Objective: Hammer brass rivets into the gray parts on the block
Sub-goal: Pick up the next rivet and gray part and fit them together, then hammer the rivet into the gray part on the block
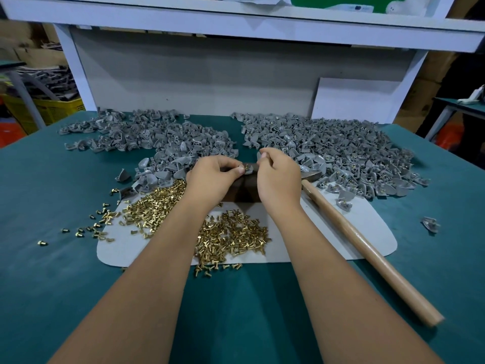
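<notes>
A dark block [244, 191] stands mid-table, mostly hidden behind my hands. On its top lies a gray part [249, 168]. My left hand [212, 177] pinches a brass rivet [246, 167] at that part. My right hand [278, 177] is curled beside it, fingertips pinching the gray part's right end. A hammer with a wooden handle [367, 248] lies on the table to the right, its head [312, 176] by my right hand; neither hand holds it.
Loose brass rivets [231, 232] cover a white mat [367, 224] in front of the block. Piles of gray parts lie at the back left [147, 135] and back right [328, 145]. The table is green [52, 271]; a white shelf frame [236, 30] rises behind.
</notes>
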